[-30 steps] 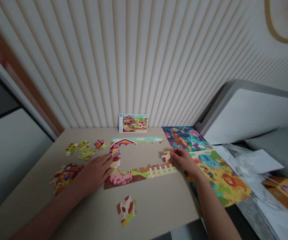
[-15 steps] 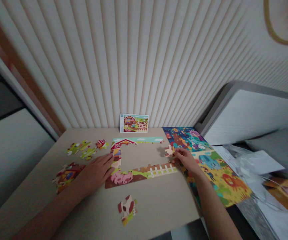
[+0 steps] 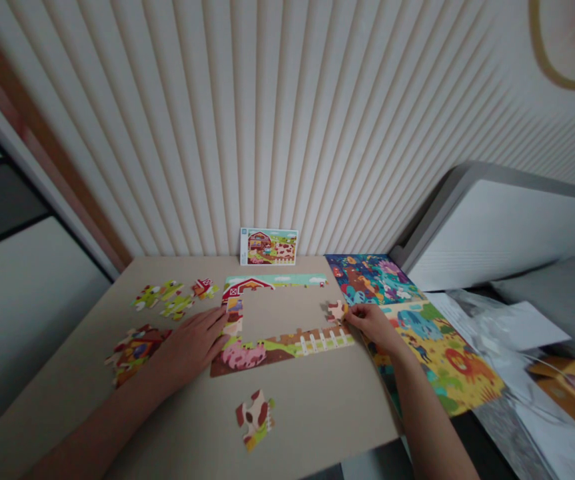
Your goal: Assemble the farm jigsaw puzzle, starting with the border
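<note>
Farm jigsaw puzzle (image 3: 277, 352) lay part-built on the beige table (image 3: 317, 403): top, left and bottom borders stood joined; centre and right border were unfilled. A clear plastic bag (image 3: 484, 327) lay at far right, contents not discernible. The left hand (image 3: 194, 347) rested flat, fingers extended, at the left border. The right hand (image 3: 370, 323) pinched a cow-patterned piece (image 3: 336, 311) above the bottom border's right end. Loose farm pieces (image 3: 140, 350) lay leftward, loose cow pieces (image 3: 256, 419) in front.

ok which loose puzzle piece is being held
The cream-and-brown piece, pinched in the right hand; the other loose pieces lie on the table, ungripped.
</note>
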Demonstrator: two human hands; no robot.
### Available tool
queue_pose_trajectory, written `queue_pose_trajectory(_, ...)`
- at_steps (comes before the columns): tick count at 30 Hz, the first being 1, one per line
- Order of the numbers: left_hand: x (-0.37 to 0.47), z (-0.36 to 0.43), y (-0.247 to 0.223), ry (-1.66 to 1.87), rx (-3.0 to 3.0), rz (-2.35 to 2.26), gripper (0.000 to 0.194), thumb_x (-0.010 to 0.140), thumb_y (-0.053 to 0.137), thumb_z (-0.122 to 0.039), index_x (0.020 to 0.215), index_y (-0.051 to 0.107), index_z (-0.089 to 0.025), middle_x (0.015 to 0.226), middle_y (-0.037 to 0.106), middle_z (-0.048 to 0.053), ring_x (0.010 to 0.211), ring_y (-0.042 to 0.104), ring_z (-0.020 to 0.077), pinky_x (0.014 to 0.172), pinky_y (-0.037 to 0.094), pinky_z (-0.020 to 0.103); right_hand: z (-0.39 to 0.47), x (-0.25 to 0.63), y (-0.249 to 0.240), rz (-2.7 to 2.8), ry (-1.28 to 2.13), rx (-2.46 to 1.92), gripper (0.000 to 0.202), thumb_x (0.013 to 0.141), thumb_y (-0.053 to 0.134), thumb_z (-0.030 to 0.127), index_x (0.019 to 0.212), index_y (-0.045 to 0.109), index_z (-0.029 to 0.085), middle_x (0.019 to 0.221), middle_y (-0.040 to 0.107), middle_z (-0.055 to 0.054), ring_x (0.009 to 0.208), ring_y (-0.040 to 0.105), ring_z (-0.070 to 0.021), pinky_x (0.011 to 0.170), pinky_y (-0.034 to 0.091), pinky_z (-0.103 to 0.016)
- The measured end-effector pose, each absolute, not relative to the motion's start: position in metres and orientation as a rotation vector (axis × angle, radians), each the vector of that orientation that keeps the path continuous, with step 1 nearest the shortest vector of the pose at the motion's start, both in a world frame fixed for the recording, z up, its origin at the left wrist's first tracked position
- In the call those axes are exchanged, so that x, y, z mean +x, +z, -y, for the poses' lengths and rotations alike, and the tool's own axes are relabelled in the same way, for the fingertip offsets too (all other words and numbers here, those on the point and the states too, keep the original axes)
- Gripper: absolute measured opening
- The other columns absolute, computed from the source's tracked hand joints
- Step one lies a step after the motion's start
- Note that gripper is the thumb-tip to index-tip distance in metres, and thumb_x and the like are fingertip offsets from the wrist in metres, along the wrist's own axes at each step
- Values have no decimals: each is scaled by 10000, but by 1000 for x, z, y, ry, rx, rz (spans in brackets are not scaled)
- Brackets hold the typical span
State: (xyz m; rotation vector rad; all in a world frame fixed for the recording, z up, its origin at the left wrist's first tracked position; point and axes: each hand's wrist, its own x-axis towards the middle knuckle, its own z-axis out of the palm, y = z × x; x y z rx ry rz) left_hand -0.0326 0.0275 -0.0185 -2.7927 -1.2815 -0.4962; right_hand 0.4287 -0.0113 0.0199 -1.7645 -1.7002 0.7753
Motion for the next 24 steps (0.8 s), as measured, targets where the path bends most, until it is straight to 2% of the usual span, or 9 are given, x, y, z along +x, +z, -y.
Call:
queue_pose_trajectory(6,-33,-28,-19,-461,-2785,1248,458,1012,424,-407,1337,600,-136,1407,586,155,1290,548,282,1116,411,443,9,430,15,1859,658,-1777,328,879,534,390,745,709,147,668,656,-11,619,530,-147,560,353,-245)
queue_pose_trajectory(13,-29,-26,-11,-445,-2797,1290,460,1011,409,-396,1344,589,-136,1416,577,152,1290,544,277,1114,413,445,8,432,16,1920,649,-1748,283,884,536,370,864,733,167,803,725,-37,720,612,-189,636,412,-269)
queue_pose_trajectory(17,-27,-23,-5,-412,-2819,1303,455,1010,385,-378,1330,596,-132,1410,579,161,1298,539,288,1121,404,465,7,434,12,1888,648,-1786,271,853,579,391,849,727,163,761,709,-36,686,603,-186,624,419,-273)
queue_pose_trajectory(19,-27,-23,-4,-409,-2819,1305,459,1010,379,-380,1328,596,-131,1410,578,166,1305,534,289,1126,399,468,7,434,10,1865,639,-1800,299,838,604,385,991,729,161,750,690,-23,649,582,-171,591,406,-264)
queue_pose_trajectory(22,-28,-23,-6,-386,-2819,1304,455,1017,367,-387,1327,595,-143,1416,574,156,1317,523,275,1139,386,455,8,433,9,1864,611,-1780,485,828,629,350,1282,639,179,756,660,3,625,559,-153,573,396,-252)
queue_pose_trajectory(24,-28,-23,-7,-375,-2820,1306,450,1018,366,-392,1324,595,-154,1426,567,147,1321,518,270,1142,382,452,9,433,10,1898,615,-1752,513,847,615,334,1343,611,205,759,651,11,624,551,-148,586,402,-250)
